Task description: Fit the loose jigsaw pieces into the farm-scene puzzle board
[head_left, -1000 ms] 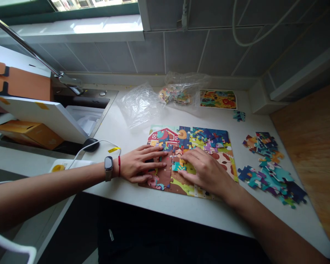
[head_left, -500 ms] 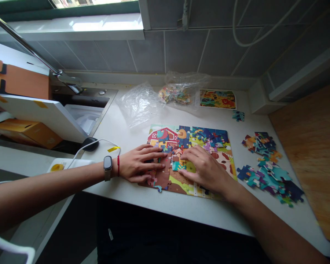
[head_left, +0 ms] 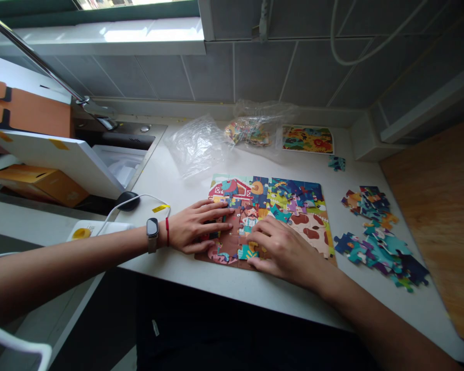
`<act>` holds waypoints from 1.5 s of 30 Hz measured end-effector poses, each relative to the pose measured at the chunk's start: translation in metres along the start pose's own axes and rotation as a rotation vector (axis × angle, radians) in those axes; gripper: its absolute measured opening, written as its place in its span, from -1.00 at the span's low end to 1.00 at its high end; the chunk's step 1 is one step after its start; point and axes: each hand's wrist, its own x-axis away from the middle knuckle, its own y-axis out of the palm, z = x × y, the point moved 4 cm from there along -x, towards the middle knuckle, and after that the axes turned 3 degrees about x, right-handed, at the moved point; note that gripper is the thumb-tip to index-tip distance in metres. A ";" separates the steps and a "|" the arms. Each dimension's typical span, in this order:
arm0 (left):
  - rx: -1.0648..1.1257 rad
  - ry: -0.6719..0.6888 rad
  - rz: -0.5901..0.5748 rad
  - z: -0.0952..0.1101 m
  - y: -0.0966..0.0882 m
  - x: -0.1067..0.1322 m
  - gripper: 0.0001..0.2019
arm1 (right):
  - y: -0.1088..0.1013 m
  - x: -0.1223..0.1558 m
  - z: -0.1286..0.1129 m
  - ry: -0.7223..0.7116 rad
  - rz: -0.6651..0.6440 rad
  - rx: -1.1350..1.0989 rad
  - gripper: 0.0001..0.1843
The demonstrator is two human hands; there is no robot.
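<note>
A colourful jigsaw puzzle [head_left: 310,231] with a farm picture lies on the white counter, with some loose pieces on top of it. My left hand [head_left: 201,225] rests flat on its left part, fingers stretched out over the pieces. At the puzzle's near side, my right hand [head_left: 276,250] has its thumb and fingers closed around a teal and yellow puzzle piece [head_left: 248,252]. A loose teal piece [head_left: 280,214] lies on the puzzle just beyond my right knuckles. The right hand hides the near right part of the puzzle.
Loose puzzle pieces [head_left: 386,247] lie heaped at the right, beside a wooden board [head_left: 436,206]. Clear plastic bags [head_left: 199,147] and a picture card [head_left: 308,139] lie at the back. Left are a sink [head_left: 149,149], a white cable [head_left: 112,212] and boxes [head_left: 42,183].
My right hand has moved toward the near edge of the puzzle, and the teal and yellow piece has moved with it. The left hand stays in place.
</note>
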 end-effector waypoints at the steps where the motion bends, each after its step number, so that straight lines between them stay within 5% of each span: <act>1: 0.003 -0.005 -0.003 0.000 0.000 0.000 -0.43 | 0.001 0.000 -0.001 -0.005 -0.004 0.009 -0.64; 12: -0.009 0.004 0.005 0.001 -0.001 -0.002 -0.41 | 0.007 0.000 0.000 -0.022 -0.008 0.045 -0.71; 20: -0.018 0.006 -0.009 0.002 -0.002 -0.003 -0.43 | -0.019 0.001 0.022 0.036 0.117 -0.044 -0.73; 26: -0.021 0.005 -0.007 0.001 -0.001 -0.002 -0.43 | -0.004 0.001 0.007 0.043 -0.044 0.046 -0.42; 45: -0.023 -0.003 -0.018 0.002 -0.002 -0.002 -0.43 | 0.004 -0.003 0.001 0.062 -0.053 0.024 -0.66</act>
